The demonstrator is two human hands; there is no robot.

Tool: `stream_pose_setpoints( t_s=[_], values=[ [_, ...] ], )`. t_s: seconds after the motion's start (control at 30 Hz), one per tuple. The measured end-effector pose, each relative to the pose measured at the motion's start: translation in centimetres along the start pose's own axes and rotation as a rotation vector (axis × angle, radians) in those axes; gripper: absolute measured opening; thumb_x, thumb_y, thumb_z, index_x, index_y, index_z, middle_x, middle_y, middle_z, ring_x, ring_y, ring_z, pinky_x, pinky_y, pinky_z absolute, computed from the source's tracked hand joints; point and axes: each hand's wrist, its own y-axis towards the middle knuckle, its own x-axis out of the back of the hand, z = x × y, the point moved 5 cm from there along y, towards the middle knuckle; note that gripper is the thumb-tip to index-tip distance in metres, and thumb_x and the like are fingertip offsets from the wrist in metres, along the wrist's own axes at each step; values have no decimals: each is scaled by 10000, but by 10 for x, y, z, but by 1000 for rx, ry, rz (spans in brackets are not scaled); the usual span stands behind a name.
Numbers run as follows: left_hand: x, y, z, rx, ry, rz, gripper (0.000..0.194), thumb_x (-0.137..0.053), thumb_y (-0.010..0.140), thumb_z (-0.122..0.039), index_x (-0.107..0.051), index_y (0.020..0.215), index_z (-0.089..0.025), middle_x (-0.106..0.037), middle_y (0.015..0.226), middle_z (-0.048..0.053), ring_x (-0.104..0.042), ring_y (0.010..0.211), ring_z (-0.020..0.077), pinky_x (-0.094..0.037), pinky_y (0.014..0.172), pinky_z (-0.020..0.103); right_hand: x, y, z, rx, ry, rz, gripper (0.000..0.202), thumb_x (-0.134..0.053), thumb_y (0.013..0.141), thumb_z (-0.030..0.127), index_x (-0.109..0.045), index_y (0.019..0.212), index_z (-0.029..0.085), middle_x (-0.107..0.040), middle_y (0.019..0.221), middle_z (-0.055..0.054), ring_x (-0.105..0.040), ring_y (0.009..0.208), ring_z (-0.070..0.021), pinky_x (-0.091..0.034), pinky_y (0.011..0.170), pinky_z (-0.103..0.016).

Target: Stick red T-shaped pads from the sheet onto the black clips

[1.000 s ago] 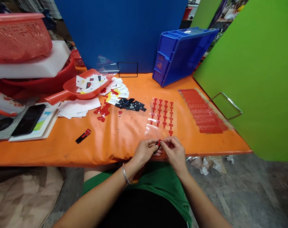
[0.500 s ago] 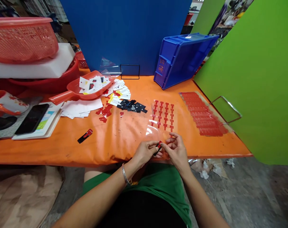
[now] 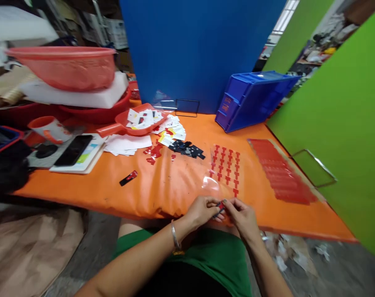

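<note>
Over the table's front edge, my left hand [image 3: 200, 212] pinches a small black strip with a red piece on its top [image 3: 220, 207]. The thumb and fingertips of my right hand [image 3: 245, 216] are closed at the red end of that strip. Just beyond my hands lies a clear sheet with rows of red T-shaped pieces [image 3: 228, 171]. A similar black-and-red strip [image 3: 128, 178] rests alone to the left. Farther back are a pile of black strips [image 3: 187, 149] and a heap of loose red pieces [image 3: 155, 152].
An orange dustpan [image 3: 119, 125] holds white cards, with more paper cards [image 3: 127, 144] around it. A phone [image 3: 73, 150] and mug [image 3: 49, 128] are at left. A blue crate [image 3: 252, 101] stands at the back. Red strips [image 3: 277, 171] lie by the green panel [image 3: 345, 123].
The whole view has shifted, so the table and things appear farther right and lower. Both hands stay together at the black-and-red strip.
</note>
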Motion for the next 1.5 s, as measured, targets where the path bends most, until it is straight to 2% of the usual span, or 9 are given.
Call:
stream_pose_setpoints(
  t_s=[0.13,0.3,0.47,0.63,0.8,1.0,1.2,1.33,1.5],
  values=[
    [-4,-5,-3,30,-99,-44,227,-784,592,-232,-658,748,-123,-655,635,20,-628,573,140,-520,675,301,2,1,-10,-98,52,-124,523,-630,659,670,-570,525,168,-477,427,20,-352,341,-84,-271,320,-216],
    [9,-33,-42,-159,-25,-83,230,-692,697,-269,-690,876,-123,-672,725,37,-632,603,135,-507,685,281,-1,-1,-5,-128,63,-129,527,-663,602,678,-631,612,152,-506,469,17,-386,339,-84,-327,319,-219],
    [97,-80,-104,-541,487,-530,192,-625,761,-218,-719,920,-167,-701,922,72,-636,848,179,-474,777,252,-2,-1,-2,-153,6,-147,570,-681,554,687,-691,674,130,-548,508,-4,-444,351,-105,-393,329,-242],
    [194,-125,-122,-549,815,-966,240,-580,804,-241,-688,1012,-187,-704,928,64,-632,796,183,-480,775,281,-3,-2,-4,-158,-25,-164,579,-676,550,693,-697,684,131,-554,502,-8,-466,359,-118,-418,340,-252],
    [229,-137,-114,-524,1156,-1165,265,-482,867,-231,-694,1016,-172,-671,973,107,-599,924,239,-454,865,358,-2,1,-8,-108,-153,-140,566,-630,603,680,-700,734,133,-650,629,-59,-526,446,-151,-464,384,-270],
    [222,-141,-108,-624,1345,-1371,266,-565,834,-248,-681,1067,-194,-584,1043,125,-521,975,283,-436,874,431,-10,-7,19,304,-445,-102,397,-584,716,563,-678,708,178,-680,724,-65,-607,629,-193,-491,541,-273],
    [164,-124,-83,-894,1329,-1045,221,-528,864,-183,-659,1042,-183,-574,995,96,-520,970,231,-444,880,377,-49,13,65,662,-606,-19,263,-507,867,391,-636,754,192,-651,755,-53,-571,655,-171,-452,620,-283],
    [128,-100,-63,-938,1277,-842,175,-518,880,-176,-657,983,-192,-579,949,73,-526,924,202,-465,825,343,-77,74,77,697,-723,-38,222,-491,880,280,-672,805,176,-656,833,-80,-569,850,-226,-434,781,-336],
    [120,-87,-53,-911,1330,-845,158,-530,879,-181,-663,964,-190,-591,928,66,-521,900,207,-453,809,361,-98,135,79,500,-966,-100,204,-520,874,245,-700,916,160,-616,971,-126,-513,953,-251,-401,781,-323]
  ],
)
